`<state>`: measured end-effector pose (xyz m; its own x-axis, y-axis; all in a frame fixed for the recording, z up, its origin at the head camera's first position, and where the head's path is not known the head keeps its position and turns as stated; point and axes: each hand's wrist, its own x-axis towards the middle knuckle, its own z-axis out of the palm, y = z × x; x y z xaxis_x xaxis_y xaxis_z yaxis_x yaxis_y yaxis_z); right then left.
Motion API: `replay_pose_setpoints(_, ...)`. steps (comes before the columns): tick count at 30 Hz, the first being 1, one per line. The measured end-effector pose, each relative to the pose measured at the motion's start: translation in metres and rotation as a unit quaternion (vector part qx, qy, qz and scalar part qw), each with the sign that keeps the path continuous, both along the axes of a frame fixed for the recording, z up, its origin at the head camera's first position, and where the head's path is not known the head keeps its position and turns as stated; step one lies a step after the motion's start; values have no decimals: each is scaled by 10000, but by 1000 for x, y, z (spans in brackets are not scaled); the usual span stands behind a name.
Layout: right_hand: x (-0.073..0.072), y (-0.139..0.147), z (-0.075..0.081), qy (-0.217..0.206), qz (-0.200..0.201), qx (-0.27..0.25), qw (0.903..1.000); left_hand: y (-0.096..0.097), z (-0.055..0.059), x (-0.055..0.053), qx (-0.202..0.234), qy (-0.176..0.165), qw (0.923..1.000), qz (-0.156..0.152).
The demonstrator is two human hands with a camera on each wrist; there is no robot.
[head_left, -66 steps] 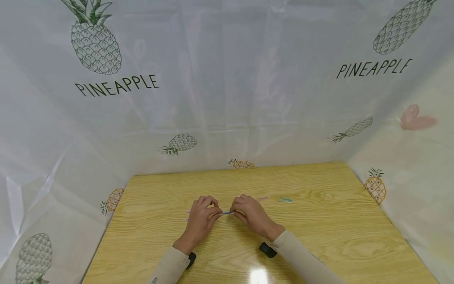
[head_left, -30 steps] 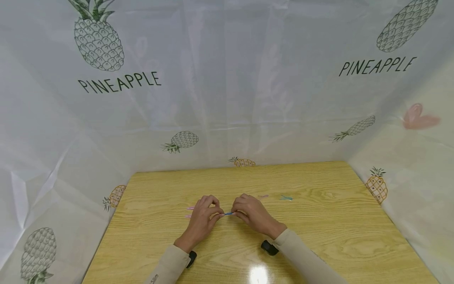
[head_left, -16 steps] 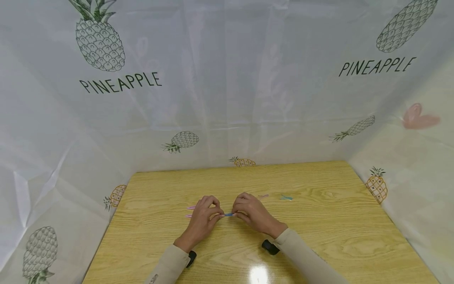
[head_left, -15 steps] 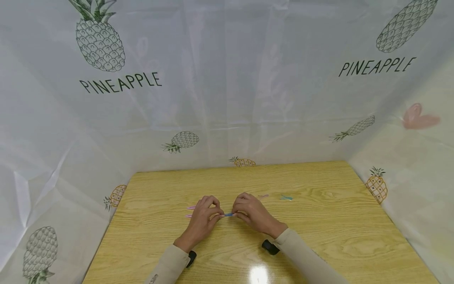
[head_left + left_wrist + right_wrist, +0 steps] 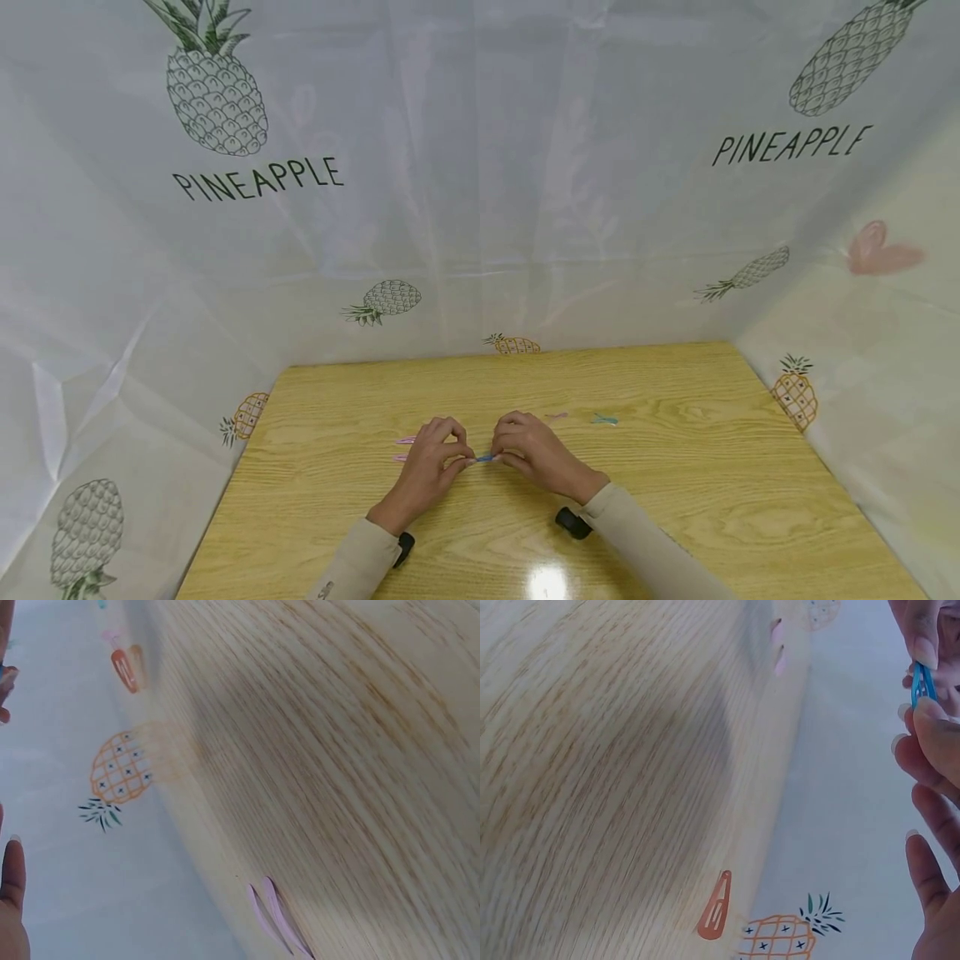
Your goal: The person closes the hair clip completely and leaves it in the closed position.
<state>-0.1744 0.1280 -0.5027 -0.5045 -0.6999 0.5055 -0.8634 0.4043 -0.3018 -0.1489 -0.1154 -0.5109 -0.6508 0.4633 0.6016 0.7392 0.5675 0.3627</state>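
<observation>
1. Head view (12 o'clock = away from the wearer). Handling, judged: the blue clip [image 5: 484, 458] should be light, thin and springy-stiff, with a smooth finish that may slip from a loose pinch. Unlikely to break; thin parts could bend if twisted. Best hold: each end, thumb against fingertip, middle left free. Position: above the desk [image 5: 675, 492], between the hands, at 3 o'clock of the left hand [image 5: 429, 462] and 9 o'clock of the right hand [image 5: 536, 452]. Both hands pinch it, one per end, with a short stretch showing between. Two pink clips [image 5: 402, 457] lie just beyond the left hand at 9 to 10 o'clock; a teal clip [image 5: 604, 419] lies at 2 o'clock of the right.

2. Left wrist view. Grip cut off by the edge near 10 o'clock; only a sliver of blue shows, so hold cannot be read here. Pink clips lie between 5 and 6 o'clock, an orange-red clip [image 5: 124, 670] toward 10:30.

3. Right wrist view. Clearest look: blue clip at 2 o'clock, openwork middle exposed. Left hand pinches its 12 o'clock end, apparently the narrower; right thumb covers the 6 o'clock end. Orange-red clip flat on the desk, 6 o'clock.
</observation>
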Motion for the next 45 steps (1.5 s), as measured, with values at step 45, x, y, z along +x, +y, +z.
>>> replay_pose_setpoints(45, -1, -6, -6, 1648, -283, -217, 9857, -7, 5, 4, 839, -2930, 9523, 165)
